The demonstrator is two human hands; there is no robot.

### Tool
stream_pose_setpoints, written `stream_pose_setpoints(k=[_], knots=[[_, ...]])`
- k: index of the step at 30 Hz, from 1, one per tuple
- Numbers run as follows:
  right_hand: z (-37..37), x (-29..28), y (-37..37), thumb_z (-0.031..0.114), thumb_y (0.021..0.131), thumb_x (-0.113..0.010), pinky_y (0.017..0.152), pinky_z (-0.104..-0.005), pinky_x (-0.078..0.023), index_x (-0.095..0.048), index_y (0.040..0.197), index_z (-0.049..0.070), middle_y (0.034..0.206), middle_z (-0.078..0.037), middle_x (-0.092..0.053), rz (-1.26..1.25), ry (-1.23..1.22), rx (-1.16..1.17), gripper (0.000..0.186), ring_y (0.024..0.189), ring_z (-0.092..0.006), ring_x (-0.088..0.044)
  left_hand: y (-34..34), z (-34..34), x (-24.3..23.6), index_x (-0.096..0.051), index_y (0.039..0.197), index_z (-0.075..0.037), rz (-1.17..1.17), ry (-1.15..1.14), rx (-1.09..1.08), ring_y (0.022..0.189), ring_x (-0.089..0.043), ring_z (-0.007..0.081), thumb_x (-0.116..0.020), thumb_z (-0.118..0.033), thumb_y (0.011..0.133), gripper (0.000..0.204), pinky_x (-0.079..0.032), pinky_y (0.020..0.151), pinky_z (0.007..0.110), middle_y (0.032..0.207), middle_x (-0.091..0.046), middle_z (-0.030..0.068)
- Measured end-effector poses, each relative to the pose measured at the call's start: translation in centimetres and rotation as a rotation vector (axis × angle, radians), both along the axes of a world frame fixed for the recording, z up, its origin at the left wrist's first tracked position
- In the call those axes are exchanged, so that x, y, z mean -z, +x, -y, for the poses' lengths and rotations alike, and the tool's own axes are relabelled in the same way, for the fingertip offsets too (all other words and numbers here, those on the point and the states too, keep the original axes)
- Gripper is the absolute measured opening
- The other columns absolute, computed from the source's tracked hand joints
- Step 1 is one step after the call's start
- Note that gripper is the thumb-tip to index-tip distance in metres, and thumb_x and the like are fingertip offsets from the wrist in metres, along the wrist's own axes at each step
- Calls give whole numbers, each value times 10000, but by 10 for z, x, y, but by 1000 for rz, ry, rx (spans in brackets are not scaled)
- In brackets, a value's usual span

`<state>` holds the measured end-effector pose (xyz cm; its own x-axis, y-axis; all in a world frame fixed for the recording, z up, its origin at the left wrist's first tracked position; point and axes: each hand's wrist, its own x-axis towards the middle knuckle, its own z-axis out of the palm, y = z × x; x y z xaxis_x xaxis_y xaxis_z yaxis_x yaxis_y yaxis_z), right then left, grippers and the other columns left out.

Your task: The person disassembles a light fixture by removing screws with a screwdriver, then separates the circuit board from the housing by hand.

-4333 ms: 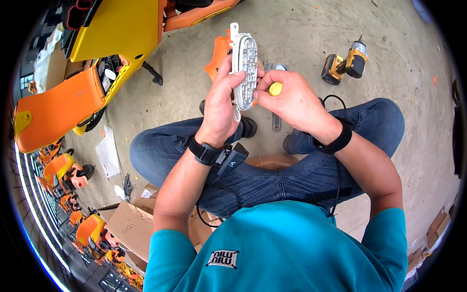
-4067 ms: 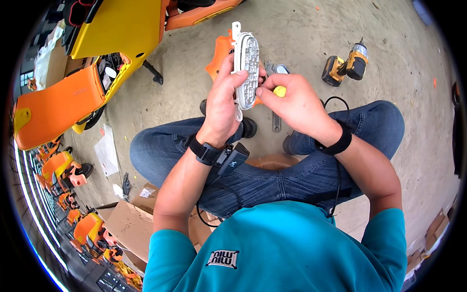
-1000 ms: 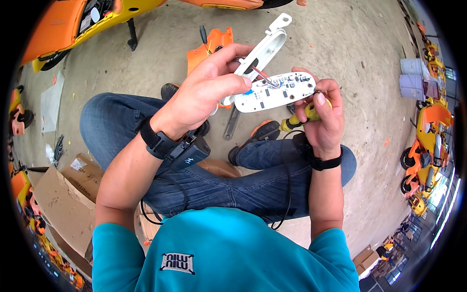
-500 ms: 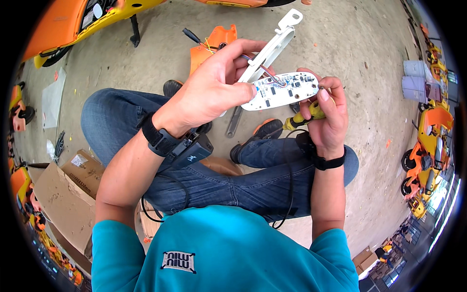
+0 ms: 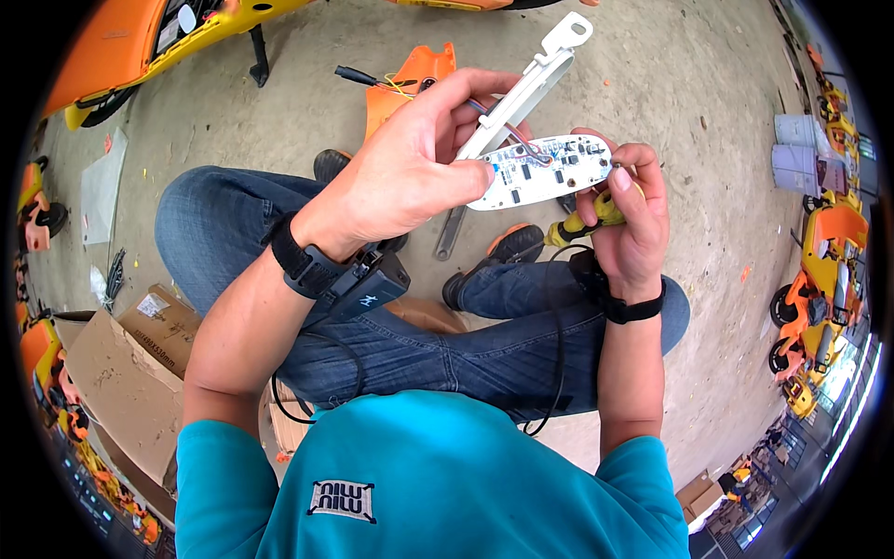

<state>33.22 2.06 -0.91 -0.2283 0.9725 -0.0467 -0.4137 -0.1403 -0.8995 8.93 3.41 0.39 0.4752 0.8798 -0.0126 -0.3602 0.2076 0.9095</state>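
My left hand (image 5: 391, 182) is closed on a slender white lamp housing (image 5: 535, 79), its thumb on the near end of an oval white circuit board (image 5: 540, 184). Coloured wires run between housing and board. My right hand (image 5: 630, 233) pinches the board's right end and also grips a yellow-handled screwdriver (image 5: 582, 219) below it. An orange plastic part (image 5: 424, 61) with a black connector cable (image 5: 356, 74) beside it lies on the floor beyond my left hand. A flat metal wrench (image 5: 450, 238) lies below the board, partly hidden.
I sit cross-legged on a concrete floor (image 5: 698, 121). An orange and yellow vehicle (image 5: 112, 51) stands at top left. An opened cardboard box (image 5: 121, 382) is at lower left; a white sheet (image 5: 101, 196) lies above it. More vehicles (image 5: 819, 270) and pale bins (image 5: 796, 168) line the right.
The lamp, earlier held lens-up and closed, is now apart, showing board and wires. In the last second both hands shifted slightly right and upward with it. My head has turned since the earliest frames.
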Motion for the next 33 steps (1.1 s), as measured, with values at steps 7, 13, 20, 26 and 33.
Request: stream_pose_setpoints(k=[7,13,20,26,33], knots=[[1,-1,-1,106,927,-582,593,-233,-482,-550,1037,76,1221,-239,-594,6,3,8,119,849,-157,-618,0,0,2,-392,1368,16,5,15,0,1148,-525,186,-619,-101,763,657,-391,1027,332,1188,-559,106],[1,-1,-1,95,924,-583,599,-235,-482,-550,1033,74,1212,-234,-597,-4,8,3,116,851,-155,-612,1,0,1,-400,1360,7,-9,18,-3,1136,-524,183,-629,-121,769,646,-393,1011,329,1174,-555,101],[1,-2,0,91,921,-586,611,-237,-487,-550,1027,78,1214,-234,-595,-3,13,4,113,861,-144,-597,2,2,0,-411,1351,-5,-31,37,-9,1124,-526,177,-630,-137,781,624,-396,994,326,1167,-558,95],[1,-2,0,87,918,-587,616,-233,-489,-544,1029,82,1217,-231,-593,3,12,9,119,865,-139,-600,2,1,-1,-414,1347,-7,-42,52,-7,1121,-527,173,-622,-123,778,616,-399,992,332,1164,-560,92],[1,-4,-1,69,902,-595,617,-224,-498,-542,1021,86,1222,-223,-587,18,24,12,131,872,-133,-602,1,3,-3,-371,1381,-10,-40,62,-10,1121,-526,179,-600,-68,767,658,-397,1000,343,1188,-555,102]])
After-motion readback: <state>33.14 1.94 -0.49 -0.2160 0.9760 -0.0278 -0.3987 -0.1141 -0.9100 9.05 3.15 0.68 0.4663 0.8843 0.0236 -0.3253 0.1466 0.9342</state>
